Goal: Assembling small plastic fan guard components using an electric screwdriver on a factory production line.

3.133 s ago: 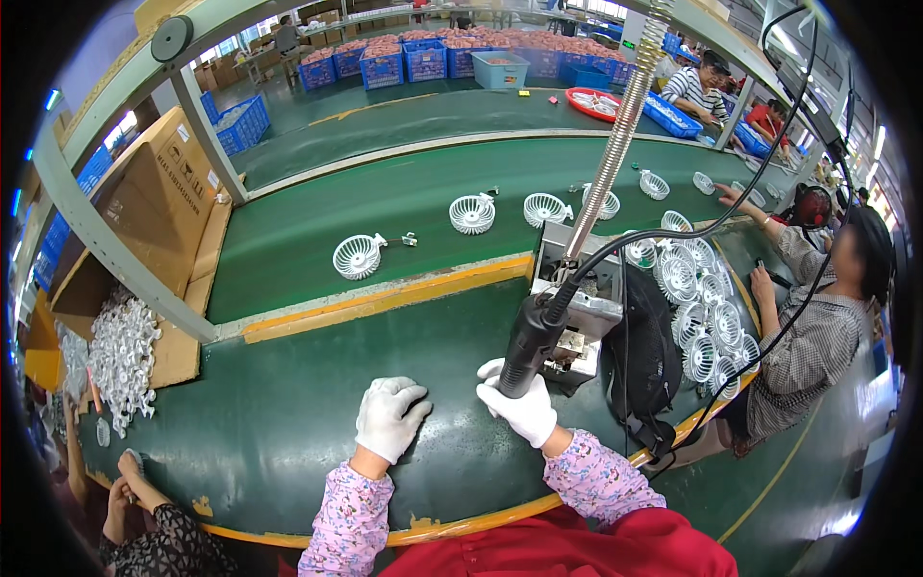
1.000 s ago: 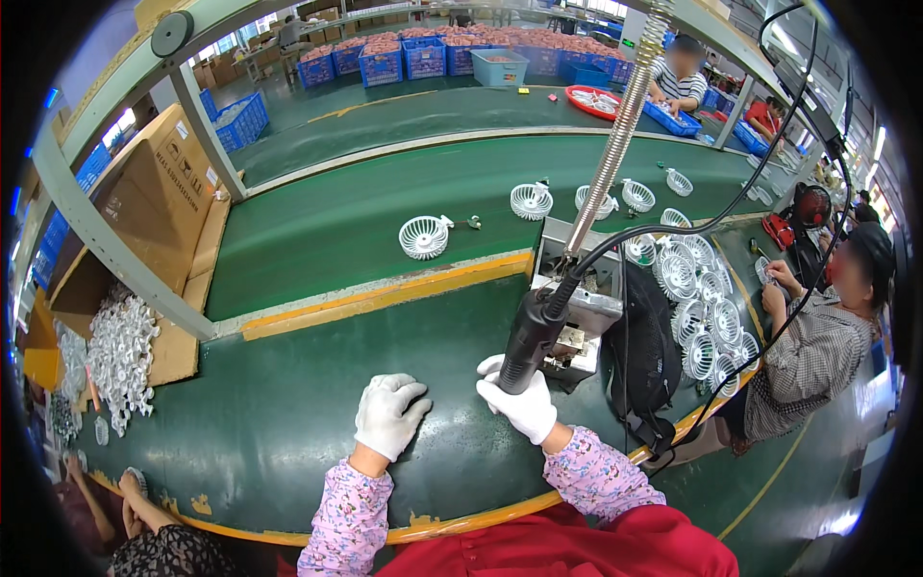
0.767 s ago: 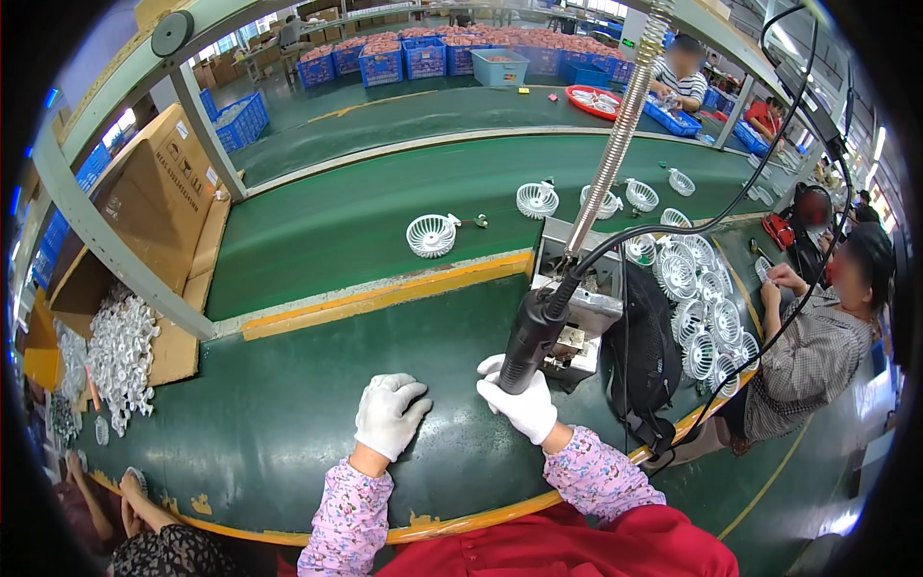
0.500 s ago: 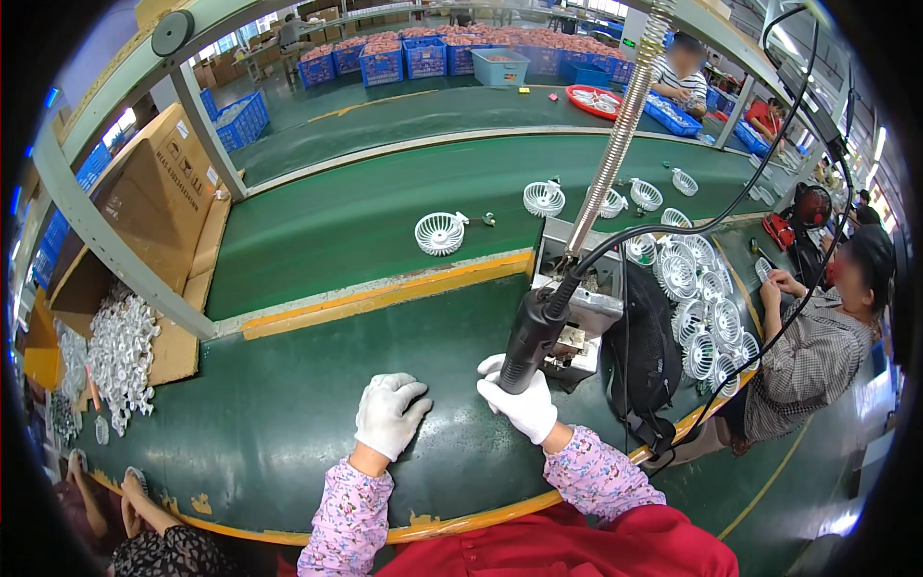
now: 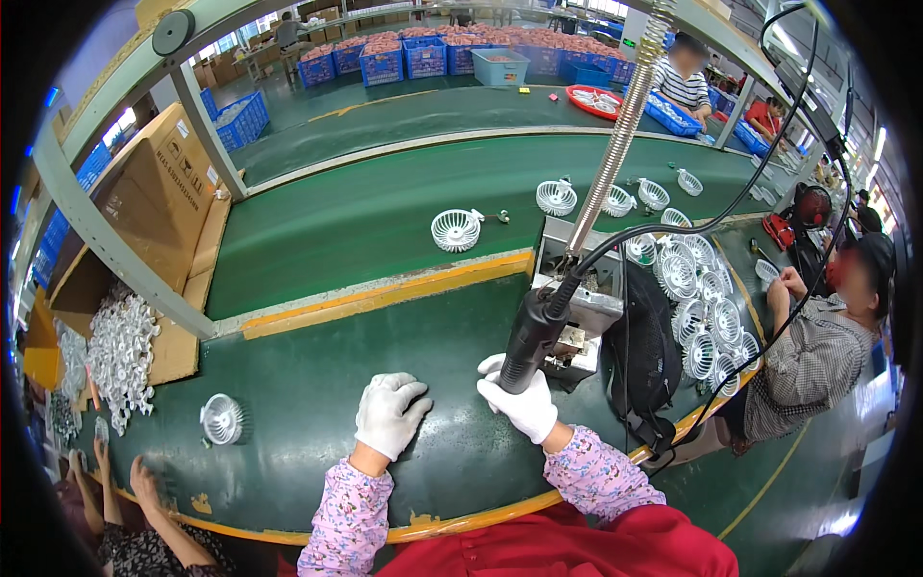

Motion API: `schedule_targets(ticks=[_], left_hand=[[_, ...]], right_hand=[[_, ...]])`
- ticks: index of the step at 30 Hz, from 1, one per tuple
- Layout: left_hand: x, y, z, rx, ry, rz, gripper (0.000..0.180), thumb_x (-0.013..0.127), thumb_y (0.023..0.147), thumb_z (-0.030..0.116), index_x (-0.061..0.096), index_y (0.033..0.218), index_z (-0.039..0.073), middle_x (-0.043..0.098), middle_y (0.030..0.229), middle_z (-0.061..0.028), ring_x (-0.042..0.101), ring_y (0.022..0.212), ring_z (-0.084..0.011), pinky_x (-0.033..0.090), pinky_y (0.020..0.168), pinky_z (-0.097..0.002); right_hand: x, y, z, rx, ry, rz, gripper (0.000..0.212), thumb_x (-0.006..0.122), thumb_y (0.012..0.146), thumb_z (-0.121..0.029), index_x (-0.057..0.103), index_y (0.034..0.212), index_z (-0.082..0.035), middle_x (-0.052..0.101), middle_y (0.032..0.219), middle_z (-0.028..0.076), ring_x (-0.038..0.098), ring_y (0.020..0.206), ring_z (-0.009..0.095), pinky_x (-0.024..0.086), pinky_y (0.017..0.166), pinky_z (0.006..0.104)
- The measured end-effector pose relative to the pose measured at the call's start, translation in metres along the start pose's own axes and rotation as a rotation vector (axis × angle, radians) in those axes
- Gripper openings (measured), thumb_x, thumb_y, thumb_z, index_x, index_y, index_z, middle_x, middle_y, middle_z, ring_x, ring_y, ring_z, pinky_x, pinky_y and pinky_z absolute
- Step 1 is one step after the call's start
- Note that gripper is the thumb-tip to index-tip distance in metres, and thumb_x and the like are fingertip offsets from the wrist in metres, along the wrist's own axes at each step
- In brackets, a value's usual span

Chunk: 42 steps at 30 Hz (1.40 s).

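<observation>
My right hand [image 5: 524,404], in a white glove, wraps round the lower end of a black corded electric screwdriver [image 5: 534,337]. The tool's tip is hidden. Beside it stands a metal box [image 5: 591,317] with small metal pieces in it. My left hand [image 5: 389,418], also gloved, rests on the green table [image 5: 288,481] with nothing in it, its thumb apart from the slightly bent fingers. A round white slatted housing [image 5: 223,419] stands on the table to the left of that hand, apart from it.
Green conveyor belt [image 5: 336,231] beyond the table carries several white housings [image 5: 455,231]. More housings [image 5: 707,308] crowd the right, past a black bag [image 5: 644,356]. White parts [image 5: 120,356] spill from a carton [image 5: 144,212]. A coiled spring [image 5: 615,144] hangs overhead. Co-worker's hand [image 5: 144,486] at lower left.
A white housing has appeared on the table at left, and a co-worker's hands there have moved. Housings on the belt have shifted right. My hands have stayed in place.
</observation>
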State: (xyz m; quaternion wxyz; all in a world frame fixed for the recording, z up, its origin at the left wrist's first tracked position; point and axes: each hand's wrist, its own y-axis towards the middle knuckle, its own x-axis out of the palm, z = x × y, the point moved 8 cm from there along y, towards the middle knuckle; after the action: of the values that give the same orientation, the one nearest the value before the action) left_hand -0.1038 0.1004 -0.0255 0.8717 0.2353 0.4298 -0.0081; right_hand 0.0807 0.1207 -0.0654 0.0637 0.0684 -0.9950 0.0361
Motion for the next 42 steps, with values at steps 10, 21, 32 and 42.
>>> schedule_targets(ticks=[10, 21, 32, 42], left_hand=[[-0.055, -0.004, -0.029, -0.022, 0.259, 0.309, 0.020, 0.071, 0.061, 0.011, 0.063, 0.079, 0.007, 0.061, 0.085, -0.0113, 0.058, 0.084, -0.0308, 0.046, 0.075, -0.0403], [-0.154, -0.108, -0.177, -1.226, 0.373, 0.563, 0.058, 0.069, 0.071, 0.044, 0.055, 0.113, 0.006, 0.040, 0.132, -0.0155, 0.048, 0.114, -0.0337, 0.041, 0.095, -0.0402], [-0.010, 0.006, 0.005, -0.119, -0.023, 0.088, 0.042, 0.084, 0.048, 0.027, 0.061, 0.079, 0.010, 0.054, 0.120, -0.0103, 0.055, 0.102, -0.0298, 0.047, 0.084, -0.0383], [0.027, -0.002, 0.048, -0.187, 0.025, -0.158, 0.062, 0.083, 0.046, 0.041, 0.062, 0.096, 0.011, 0.053, 0.107, -0.0121, 0.054, 0.096, -0.0306, 0.046, 0.080, -0.0407]], right_hand=[[0.010, 0.002, -0.005, -0.018, -0.003, -0.030, 0.023, 0.070, 0.076, -0.008, 0.061, 0.096, -0.005, 0.058, 0.070, -0.003, 0.052, 0.057, 0.004, 0.042, 0.052, 0.0201], [0.003, 0.003, -0.056, -0.362, 0.116, -0.099, 0.035, 0.060, 0.076, 0.006, 0.050, 0.109, 0.001, 0.057, 0.082, 0.004, 0.055, 0.075, 0.011, 0.044, 0.069, 0.0229], [-0.039, 0.001, -0.187, -0.607, 0.077, 0.299, 0.026, 0.060, 0.075, 0.008, 0.052, 0.099, 0.001, 0.055, 0.065, 0.002, 0.054, 0.050, 0.009, 0.043, 0.048, 0.0224], [-0.038, -0.003, -0.146, -0.528, 0.006, 0.290, 0.029, 0.066, 0.074, 0.005, 0.053, 0.100, -0.001, 0.058, 0.073, 0.000, 0.056, 0.058, 0.006, 0.044, 0.053, 0.0211]])
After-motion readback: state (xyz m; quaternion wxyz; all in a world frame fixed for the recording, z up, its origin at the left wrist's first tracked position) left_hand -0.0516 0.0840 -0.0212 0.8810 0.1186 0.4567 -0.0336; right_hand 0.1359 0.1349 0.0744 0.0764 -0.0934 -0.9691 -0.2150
